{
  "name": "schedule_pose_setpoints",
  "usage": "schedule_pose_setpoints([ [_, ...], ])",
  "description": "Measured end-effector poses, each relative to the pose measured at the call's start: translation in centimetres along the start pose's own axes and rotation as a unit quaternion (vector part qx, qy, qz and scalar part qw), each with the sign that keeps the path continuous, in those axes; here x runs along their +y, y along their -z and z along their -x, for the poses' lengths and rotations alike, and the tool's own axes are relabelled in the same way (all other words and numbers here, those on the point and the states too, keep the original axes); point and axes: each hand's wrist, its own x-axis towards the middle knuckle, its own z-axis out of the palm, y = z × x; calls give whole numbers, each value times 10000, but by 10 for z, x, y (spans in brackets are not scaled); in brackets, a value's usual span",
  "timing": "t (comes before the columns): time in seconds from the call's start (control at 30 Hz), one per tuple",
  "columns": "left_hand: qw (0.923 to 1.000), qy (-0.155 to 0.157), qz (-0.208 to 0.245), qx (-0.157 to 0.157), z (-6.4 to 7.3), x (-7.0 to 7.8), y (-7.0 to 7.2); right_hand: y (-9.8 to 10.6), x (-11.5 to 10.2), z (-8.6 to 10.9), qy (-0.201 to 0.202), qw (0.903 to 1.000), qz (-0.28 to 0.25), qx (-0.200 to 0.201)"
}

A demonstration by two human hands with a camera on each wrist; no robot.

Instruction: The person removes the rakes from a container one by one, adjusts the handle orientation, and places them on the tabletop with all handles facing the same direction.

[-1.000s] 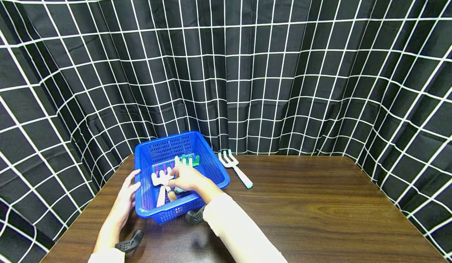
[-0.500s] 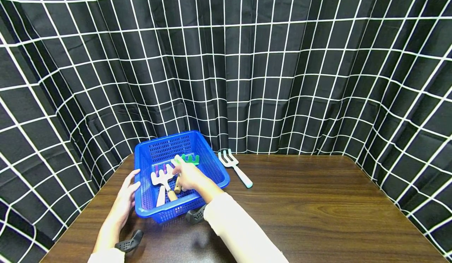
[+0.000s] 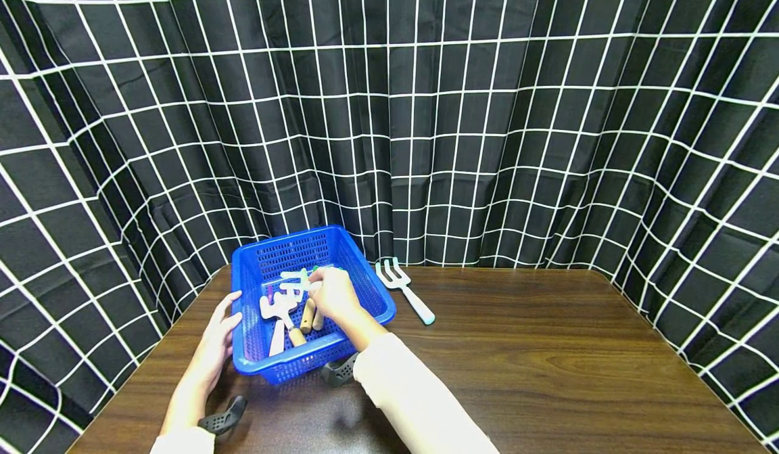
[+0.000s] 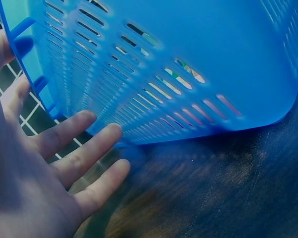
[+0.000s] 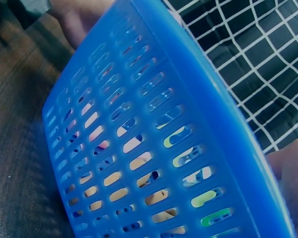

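Note:
A blue plastic basket (image 3: 246, 264) holds several small garden tools. My right hand (image 3: 336, 295) reaches into it and pinches a hand fork with pale mint-and-white tines (image 3: 291, 286), which point left; its handle end is hidden by the hand. At the basket's left side, my left hand (image 3: 216, 339) has its fingertips at the rim, and in the left wrist view its lower fingers (image 4: 87, 158) are spread beside the outer wall. Nearer the front inside lie a white hand fork (image 3: 278, 308) with a wooden handle, a pink handle (image 3: 276, 337) and another wooden handle (image 3: 308, 315).
Right of the basket, a white hand fork with mint tips (image 3: 406, 290) lies on the brown wooden table (image 3: 535, 359). A black curtain with a white grid (image 3: 462, 136) hangs behind and at both sides. Purple tines (image 3: 270, 293) show inside the basket.
My right hand has drawn right in the basket, turning the mint-and-white hand fork so its tines swing from upward to leftward. Wooden handles are uncovered. The left hand and basket stay put.

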Motion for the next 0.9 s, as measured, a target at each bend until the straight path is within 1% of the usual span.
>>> schedule_pose_setpoints([
  [0.1, 10000, 33, 26, 16, -1, 0, -1, 1, 1, 1, 86, 9986, -392, 336],
  [0.17, 10000, 26, 50, 11, -1, 0, -1, 2, 1, 1, 63, 9978, -500, 419],
  [0.37, 10000, -27, 0, 13, -1, -1, 0, 1, 0, 1, 24, 9968, -494, 620],
  [0.47, 10000, -48, -55, 28, -1, -1, 0, 3, -2, 2, 96, 9963, -488, 702],
  [0.57, 10000, -56, -64, 28, -1, -1, 0, 5, -4, 4, 374, 9969, -235, 654],
  [0.67, 10000, -40, -43, -2, -2, -1, 0, 7, -5, 5, 665, 9958, 190, 602],
  [0.73, 10000, -31, -44, -7, -2, -1, 0, 7, -5, 6, 791, 9938, 465, 627],
  [0.8, 10000, -27, -21, 7, -1, -1, 1, 7, -5, 6, 815, 9925, 607, 683],
  [0.9, 10000, -34, -9, -9, -2, -2, 0, 9, 0, 6, 693, 9927, 690, 703],
])
